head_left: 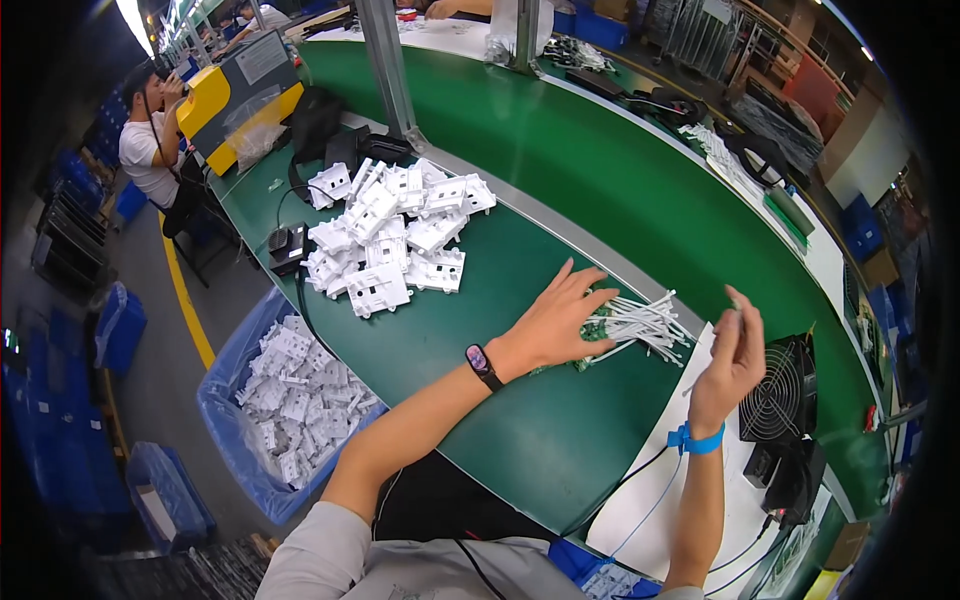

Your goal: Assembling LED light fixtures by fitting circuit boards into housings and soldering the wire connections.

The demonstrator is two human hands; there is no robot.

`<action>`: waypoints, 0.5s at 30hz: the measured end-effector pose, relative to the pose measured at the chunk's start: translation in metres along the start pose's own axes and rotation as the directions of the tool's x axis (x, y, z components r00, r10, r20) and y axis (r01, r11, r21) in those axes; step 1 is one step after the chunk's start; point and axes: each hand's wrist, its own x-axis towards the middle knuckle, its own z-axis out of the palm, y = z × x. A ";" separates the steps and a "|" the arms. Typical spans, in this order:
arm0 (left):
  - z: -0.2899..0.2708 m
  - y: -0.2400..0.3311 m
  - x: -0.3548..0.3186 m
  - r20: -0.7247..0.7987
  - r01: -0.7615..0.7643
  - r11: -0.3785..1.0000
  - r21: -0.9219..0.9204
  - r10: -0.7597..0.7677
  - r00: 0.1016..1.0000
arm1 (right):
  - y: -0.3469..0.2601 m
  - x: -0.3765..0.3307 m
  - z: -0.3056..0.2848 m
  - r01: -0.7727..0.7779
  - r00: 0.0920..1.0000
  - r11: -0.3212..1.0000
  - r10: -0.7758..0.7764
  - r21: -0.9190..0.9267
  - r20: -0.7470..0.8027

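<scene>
My left hand (565, 318), with a dark wristband, reaches over the green bench top. Its fingers are spread and rest at a pile of small green circuit boards (597, 326) with white wire leads (645, 324) fanning out to the right. Part of the boards is hidden under the hand. Raised to the right of the leads is my right hand (730, 362), with a blue wrist strap (696, 438). Its thumb and fingers are closed in a pinch; something small may be at the tips, too small to name.
White plastic housings (385, 235) are heaped on the bench at left. A lined blue bin (225, 405) holds more of them below the edge. A black fan (778, 392) stands at right on a white sheet (655, 475). A green conveyor belt (640, 180) runs behind; a person (150, 150) sits far left.
</scene>
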 end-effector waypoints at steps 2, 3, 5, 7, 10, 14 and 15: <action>-0.016 0.008 0.002 -0.114 -0.058 0.990 0.125 0.073 0.991 | 0.004 0.000 0.007 0.038 0.990 0.998 -0.031 -0.054 0.135; -0.029 0.013 0.007 -0.135 -0.036 0.990 0.138 0.054 0.989 | 0.007 -0.002 0.007 0.015 0.985 0.997 -0.003 -0.072 0.170; -0.062 0.010 0.009 -0.364 0.096 0.968 0.231 -0.005 0.931 | 0.007 -0.005 0.008 -0.074 0.971 0.996 0.084 -0.055 0.222; -0.089 -0.013 0.001 -0.575 0.310 0.895 0.322 -0.075 0.814 | 0.007 -0.007 0.007 -0.092 0.969 0.995 0.099 -0.040 0.225; -0.132 -0.040 -0.029 -0.515 0.596 0.613 0.519 -0.332 0.790 | -0.004 -0.005 0.008 -0.104 0.962 0.994 0.097 0.014 0.253; -0.130 -0.054 -0.055 -0.423 0.559 0.580 0.593 -0.366 0.829 | 0.000 -0.004 0.006 -0.184 0.948 0.978 0.152 0.095 0.281; -0.126 -0.057 -0.058 -0.399 0.506 0.589 0.630 -0.314 0.862 | 0.001 -0.005 0.007 -0.187 0.949 0.978 0.154 0.095 0.276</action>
